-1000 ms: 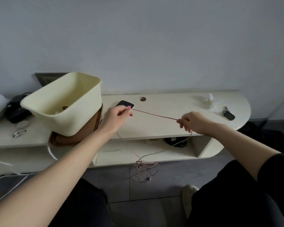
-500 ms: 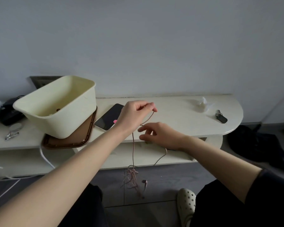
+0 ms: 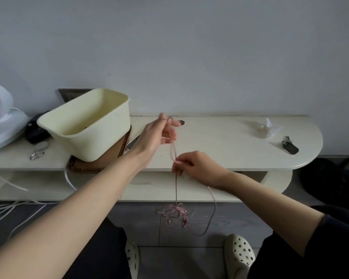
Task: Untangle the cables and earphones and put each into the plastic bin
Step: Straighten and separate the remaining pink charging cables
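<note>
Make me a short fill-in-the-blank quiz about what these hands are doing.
1. The left hand is ___ than the right hand; both pinch the thin pink earphone cord.
2. Its knotted tangle hangs ___ the right hand.
3. The brown tray lies ___ the cream plastic bin.
Missing words: higher; below; under.

The cream, round-ended wooden shelf [image 3: 220,146] bears a brown rectangular tray [image 3: 114,156] under the cream plastic bin [image 3: 93,125], a dark phone [image 3: 132,142] just right of the bin, a black key fob [image 3: 289,147] far right, and a metal clip [image 3: 37,151] to its left.
</note>
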`<action>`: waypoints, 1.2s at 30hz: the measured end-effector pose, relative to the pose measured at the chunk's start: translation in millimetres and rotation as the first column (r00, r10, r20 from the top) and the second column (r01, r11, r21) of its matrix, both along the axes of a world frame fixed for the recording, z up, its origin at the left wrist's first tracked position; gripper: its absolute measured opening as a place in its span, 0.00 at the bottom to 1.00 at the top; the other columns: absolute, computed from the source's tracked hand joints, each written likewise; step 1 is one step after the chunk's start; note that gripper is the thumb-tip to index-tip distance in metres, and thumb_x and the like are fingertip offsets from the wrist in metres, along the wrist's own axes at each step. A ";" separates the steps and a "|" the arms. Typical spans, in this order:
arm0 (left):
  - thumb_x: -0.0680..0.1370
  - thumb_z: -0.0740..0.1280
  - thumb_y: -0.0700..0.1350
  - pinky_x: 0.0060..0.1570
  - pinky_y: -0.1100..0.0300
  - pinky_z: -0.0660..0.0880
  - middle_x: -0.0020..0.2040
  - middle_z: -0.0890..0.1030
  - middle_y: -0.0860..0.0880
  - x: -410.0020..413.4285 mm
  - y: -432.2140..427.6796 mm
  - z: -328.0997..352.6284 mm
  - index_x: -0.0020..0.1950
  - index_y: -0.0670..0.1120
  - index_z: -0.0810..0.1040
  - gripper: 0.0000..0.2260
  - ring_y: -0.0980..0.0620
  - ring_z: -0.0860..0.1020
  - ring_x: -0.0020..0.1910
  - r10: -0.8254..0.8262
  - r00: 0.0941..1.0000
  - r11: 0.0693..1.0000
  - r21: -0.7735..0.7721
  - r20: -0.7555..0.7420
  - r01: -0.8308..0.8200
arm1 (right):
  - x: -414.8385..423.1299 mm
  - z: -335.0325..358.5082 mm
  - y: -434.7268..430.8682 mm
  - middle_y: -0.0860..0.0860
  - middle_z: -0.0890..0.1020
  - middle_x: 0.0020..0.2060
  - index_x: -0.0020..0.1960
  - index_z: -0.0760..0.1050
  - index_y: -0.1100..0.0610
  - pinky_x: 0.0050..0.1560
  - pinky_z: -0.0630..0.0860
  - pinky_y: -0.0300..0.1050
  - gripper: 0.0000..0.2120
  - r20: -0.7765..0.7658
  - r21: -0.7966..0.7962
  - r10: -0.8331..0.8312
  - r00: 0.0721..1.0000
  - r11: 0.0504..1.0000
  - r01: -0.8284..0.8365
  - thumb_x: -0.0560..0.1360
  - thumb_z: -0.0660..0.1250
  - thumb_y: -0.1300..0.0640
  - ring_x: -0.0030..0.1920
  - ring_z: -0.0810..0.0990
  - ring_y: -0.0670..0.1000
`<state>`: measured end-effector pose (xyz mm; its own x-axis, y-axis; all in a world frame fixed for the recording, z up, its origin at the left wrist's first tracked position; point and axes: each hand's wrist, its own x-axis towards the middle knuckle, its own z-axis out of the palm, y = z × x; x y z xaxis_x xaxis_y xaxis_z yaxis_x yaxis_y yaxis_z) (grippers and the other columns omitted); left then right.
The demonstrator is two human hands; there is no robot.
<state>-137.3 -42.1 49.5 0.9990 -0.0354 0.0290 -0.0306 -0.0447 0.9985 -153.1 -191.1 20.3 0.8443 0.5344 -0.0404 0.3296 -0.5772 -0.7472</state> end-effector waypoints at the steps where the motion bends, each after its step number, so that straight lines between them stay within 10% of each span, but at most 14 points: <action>1: 0.84 0.46 0.52 0.44 0.59 0.72 0.39 0.77 0.47 3.0 4.1 -8.3 0.49 0.44 0.77 0.22 0.51 0.76 0.38 0.000 0.997 1.000 0.002 -0.083 0.001 | 5.8 2.5 -2.6 0.46 0.80 0.36 0.44 0.79 0.55 0.35 0.67 0.27 0.10 0.007 0.031 -0.037 0.999 0.999 0.037 0.80 0.60 0.59 0.30 0.73 0.35; 5: 0.83 0.53 0.48 0.57 0.52 0.73 0.45 0.80 0.47 8.8 -0.5 -39.3 0.54 0.46 0.75 0.13 0.49 0.79 0.44 -0.242 0.927 0.958 0.078 -0.288 0.275 | 28.8 16.6 -9.7 0.46 0.79 0.34 0.46 0.79 0.59 0.30 0.65 0.28 0.11 -0.007 0.130 -0.156 0.988 0.979 0.156 0.79 0.59 0.62 0.25 0.71 0.34; 11: 0.81 0.54 0.39 0.50 0.68 0.72 0.52 0.82 0.42 2.3 -13.1 -56.4 0.56 0.40 0.76 0.12 0.54 0.78 0.46 -0.474 0.724 0.552 0.472 -0.501 0.688 | 60.8 27.7 -28.1 0.46 0.77 0.32 0.38 0.76 0.54 0.22 0.61 0.31 0.12 -0.164 0.247 -0.422 0.892 0.858 0.451 0.79 0.60 0.57 0.26 0.65 0.45; 16: 0.83 0.53 0.41 0.38 0.56 0.77 0.35 0.78 0.43 9.4 -11.4 -42.6 0.43 0.41 0.74 0.14 0.47 0.79 0.34 -0.263 0.915 0.894 0.280 -0.305 0.350 | 78.6 17.5 -59.7 0.54 0.75 0.33 0.39 0.76 0.63 0.28 0.62 0.39 0.12 -0.146 -0.186 -0.508 0.849 0.857 0.481 0.77 0.65 0.56 0.30 0.67 0.51; 19: 0.83 0.54 0.43 0.38 0.54 0.79 0.35 0.77 0.43 14.6 -13.2 -31.0 0.45 0.41 0.75 0.13 0.49 0.80 0.32 -0.133 0.973 0.969 0.179 -0.190 0.167 | 72.8 13.7 -55.1 0.63 0.74 0.55 0.58 0.69 0.70 0.38 0.69 0.42 0.22 -0.099 -0.461 -0.439 0.893 0.816 0.350 0.77 0.64 0.51 0.46 0.73 0.57; 21: 0.83 0.53 0.43 0.38 0.54 0.80 0.36 0.76 0.43 16.4 -14.7 -25.1 0.46 0.41 0.75 0.13 0.48 0.80 0.33 -0.073 0.985 0.988 0.121 -0.156 0.092 | 69.0 12.7 -45.1 0.61 0.73 0.62 0.68 0.63 0.70 0.49 0.70 0.43 0.27 -0.030 -0.410 -0.429 0.903 0.829 0.381 0.78 0.63 0.52 0.57 0.74 0.57; 29: 0.84 0.53 0.43 0.35 0.57 0.80 0.33 0.76 0.44 24.7 -18.1 -22.3 0.44 0.42 0.74 0.14 0.49 0.78 0.31 0.031 0.992 0.996 -0.075 -0.121 -0.040 | 43.1 -5.6 -12.6 0.52 0.81 0.43 0.56 0.78 0.60 0.29 0.68 0.28 0.12 -0.297 -0.103 -0.138 0.945 0.988 0.112 0.77 0.66 0.54 0.28 0.73 0.39; 36: 0.83 0.55 0.44 0.22 0.66 0.63 0.33 0.69 0.48 31.6 0.8 -28.9 0.46 0.46 0.78 0.13 0.56 0.63 0.22 0.096 0.991 0.966 0.250 -0.095 -0.070 | 57.9 -8.5 -31.7 0.50 0.83 0.40 0.49 0.81 0.60 0.35 0.67 0.30 0.07 -0.217 -0.148 -0.191 0.957 0.976 0.161 0.76 0.67 0.58 0.34 0.74 0.39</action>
